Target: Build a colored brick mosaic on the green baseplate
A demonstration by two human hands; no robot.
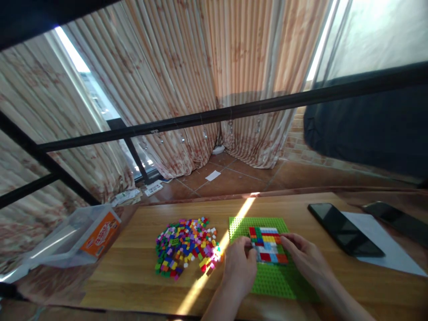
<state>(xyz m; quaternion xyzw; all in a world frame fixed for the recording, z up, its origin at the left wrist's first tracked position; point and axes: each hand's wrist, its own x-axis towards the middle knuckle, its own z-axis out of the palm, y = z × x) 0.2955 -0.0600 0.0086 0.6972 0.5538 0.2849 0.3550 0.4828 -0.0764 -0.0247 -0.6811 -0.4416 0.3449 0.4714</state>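
A flat panel of toy building bricks (267, 244) in red, white, yellow, blue, green and orange lies on a green studded baseplate (274, 283). My left hand (239, 263) is at the panel's left edge, its fingers curled and closed against it. From the right, my right hand (302, 254) has its fingertips pressed together on the panel's upper right edge. Whether either hand also pinches a loose brick is hidden by the fingers. Left of the baseplate, a pile of loose toy bricks (187, 243) in many colours is spread on the wooden table (133, 254).
Right of the baseplate, a black phone (344, 229) rests partly on a white paper sheet (391, 245), with another dark device (397, 214) behind. A clear plastic bin (70, 240) with an orange label stands off the table's left end. A black bar (200, 119) crosses beyond the table, before curtains (247, 53).
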